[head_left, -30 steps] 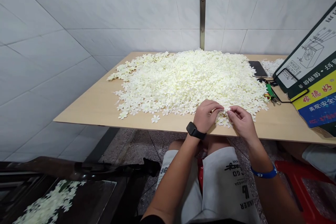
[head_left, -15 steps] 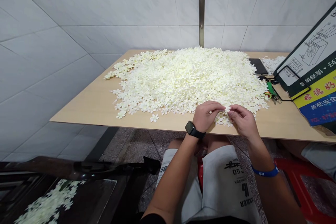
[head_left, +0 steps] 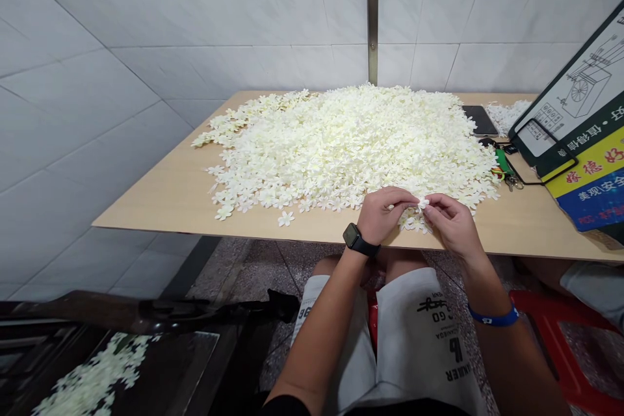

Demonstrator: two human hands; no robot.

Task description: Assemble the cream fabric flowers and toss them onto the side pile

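- Hundreds of small cream-white blossoms (head_left: 341, 149) lie heaped across the tabletop (head_left: 146, 211), thinning toward its near edge.
- One blossom (head_left: 423, 202) is pinched between the fingertips of both hands, the left hand (head_left: 380, 216) and right hand (head_left: 453, 224) close together, just over the heap's near edge.
- Smaller lots lie elsewhere: a patch of blossoms (head_left: 507, 116) beyond the phone (head_left: 480, 120), and a looser spread (head_left: 92, 370) on a dark board (head_left: 170, 364) at lower left.
- Most of the heap appears unsorted; much looks left.
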